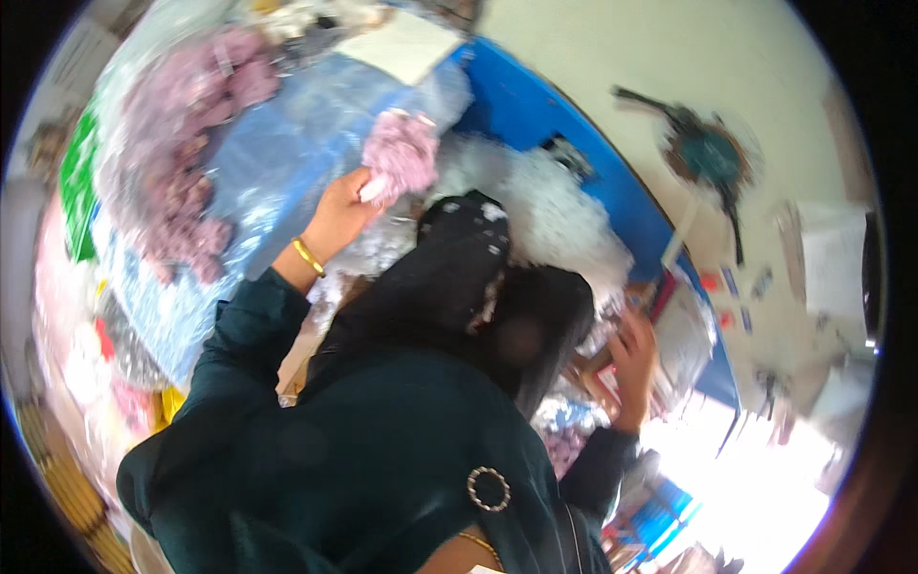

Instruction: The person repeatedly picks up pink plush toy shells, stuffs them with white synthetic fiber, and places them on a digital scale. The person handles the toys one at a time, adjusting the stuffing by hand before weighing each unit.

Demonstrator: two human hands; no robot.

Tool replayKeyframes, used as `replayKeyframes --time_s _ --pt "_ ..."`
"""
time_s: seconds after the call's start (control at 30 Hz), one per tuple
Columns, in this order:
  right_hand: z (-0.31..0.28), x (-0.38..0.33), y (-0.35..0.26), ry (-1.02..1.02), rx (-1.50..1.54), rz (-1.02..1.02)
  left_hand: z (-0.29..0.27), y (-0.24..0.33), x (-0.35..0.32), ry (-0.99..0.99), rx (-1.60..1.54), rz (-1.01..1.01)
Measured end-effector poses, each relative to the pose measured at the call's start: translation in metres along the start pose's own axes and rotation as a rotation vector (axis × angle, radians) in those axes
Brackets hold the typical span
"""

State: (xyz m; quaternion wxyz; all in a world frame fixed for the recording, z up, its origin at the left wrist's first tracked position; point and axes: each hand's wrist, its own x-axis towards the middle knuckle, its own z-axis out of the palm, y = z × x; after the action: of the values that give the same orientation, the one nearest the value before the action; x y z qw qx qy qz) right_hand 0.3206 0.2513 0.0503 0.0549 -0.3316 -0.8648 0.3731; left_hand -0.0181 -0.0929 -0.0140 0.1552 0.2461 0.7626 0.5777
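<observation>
My left hand (pixel 335 222), with a gold bangle at the wrist, is closed on a fluffy pink plush piece (pixel 402 151). A small white part (pixel 373 189) sticks out by the fingertips. That hand is held over blue and clear plastic sheeting (pixel 287 124). Down at my right side is my right hand (pixel 633 359), its fingers apart and partly blurred. It is beside my knee, close to a clear plastic bag (pixel 690 335), and nothing shows in its grasp. White fluffy stuffing (pixel 545 196) lies beyond my knees, with tufts stuck to my dark trousers (pixel 421 287).
More pink plush pieces (pixel 191 124) are heaped on the plastic at the left. A blue panel (pixel 535 105) edges the pale table (pixel 593 48) to the right. On it stands a dark round device (pixel 712 158) with arms, near loose papers (pixel 832 253).
</observation>
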Motion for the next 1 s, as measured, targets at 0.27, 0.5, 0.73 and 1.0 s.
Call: replayKeyframes --time_s 0.27,0.5,0.73,1.0 --pt "0.064 0.086 -0.137 -0.41 0.151 -0.449 0.085 0.137 0.043 -0.276 0.64 1.015" --pt "0.056 0.061 -0.114 -0.548 1.02 0.12 0.131 0.168 0.047 -0.093 0.397 1.022" --pt "0.015 0.045 -0.091 -0.427 0.932 -0.017 0.157 0.11 0.054 -0.819 -0.69 -0.089" --pt "0.01 0.034 -0.108 -0.347 1.29 0.056 0.177 0.132 0.026 -0.912 -0.968 -0.455"
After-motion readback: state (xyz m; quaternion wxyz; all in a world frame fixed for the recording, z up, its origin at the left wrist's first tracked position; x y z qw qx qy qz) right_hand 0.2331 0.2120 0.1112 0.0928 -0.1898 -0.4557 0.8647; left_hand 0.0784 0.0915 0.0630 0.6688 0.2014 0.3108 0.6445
